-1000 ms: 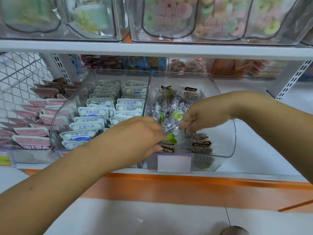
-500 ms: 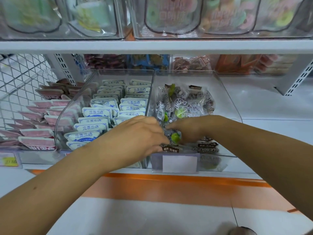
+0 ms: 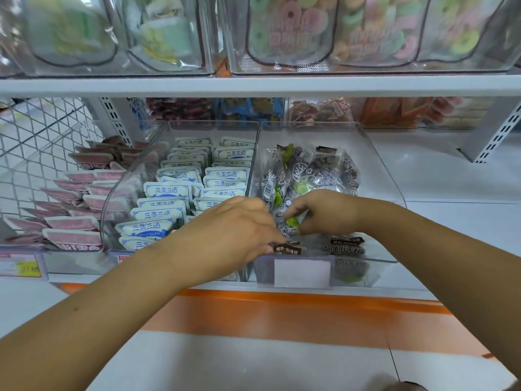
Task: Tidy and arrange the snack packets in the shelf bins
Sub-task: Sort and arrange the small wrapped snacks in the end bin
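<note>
A white shelf holds a clear bin of see-through snack packets with dark plums and green bits. Left of that bin sit white-and-blue packets, then pink packets. Two hands reach into the bin's front. The right hand pinches one packet. I cannot tell if the left hand holds anything.

One view only, worn on the person's head. It looked forward and down, close in on the clear plastic bin of dark silver-and-brown snack packets at mid-frame. The white upper shelf board crossed near the top; the bare left forearm and bare right forearm reached in from the lower corners.
</note>
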Motion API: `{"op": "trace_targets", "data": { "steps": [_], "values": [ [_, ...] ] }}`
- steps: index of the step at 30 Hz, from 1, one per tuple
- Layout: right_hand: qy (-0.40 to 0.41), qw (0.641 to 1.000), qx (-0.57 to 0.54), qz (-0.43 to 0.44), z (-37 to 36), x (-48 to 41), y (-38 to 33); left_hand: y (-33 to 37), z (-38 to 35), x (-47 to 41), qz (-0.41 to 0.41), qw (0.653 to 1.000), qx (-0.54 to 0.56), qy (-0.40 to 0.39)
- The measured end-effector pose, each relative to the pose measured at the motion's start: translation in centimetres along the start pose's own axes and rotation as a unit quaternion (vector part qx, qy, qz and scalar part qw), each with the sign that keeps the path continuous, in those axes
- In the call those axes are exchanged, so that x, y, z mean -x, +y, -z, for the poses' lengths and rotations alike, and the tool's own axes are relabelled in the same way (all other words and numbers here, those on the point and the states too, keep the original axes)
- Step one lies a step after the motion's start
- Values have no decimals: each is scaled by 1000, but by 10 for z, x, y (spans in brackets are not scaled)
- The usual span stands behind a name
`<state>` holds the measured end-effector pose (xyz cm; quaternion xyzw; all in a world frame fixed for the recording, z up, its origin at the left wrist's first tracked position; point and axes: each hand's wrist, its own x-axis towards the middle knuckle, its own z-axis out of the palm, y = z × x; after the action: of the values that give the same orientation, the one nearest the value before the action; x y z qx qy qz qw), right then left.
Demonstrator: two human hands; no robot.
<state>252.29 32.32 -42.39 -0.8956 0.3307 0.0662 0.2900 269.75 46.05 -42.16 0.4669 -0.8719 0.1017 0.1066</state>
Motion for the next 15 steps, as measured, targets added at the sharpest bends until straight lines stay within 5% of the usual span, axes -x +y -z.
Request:
{"op": "trace_targets", "data": {
  "steps": [11,15],
  "values": [
    [51,999,-14,8,2,22,1,0,0,-2,-4,1000,15,7],
    [165,981,-87,42,4,26,-3,2,2,-3,6,1000,23,13]
  ]
}}
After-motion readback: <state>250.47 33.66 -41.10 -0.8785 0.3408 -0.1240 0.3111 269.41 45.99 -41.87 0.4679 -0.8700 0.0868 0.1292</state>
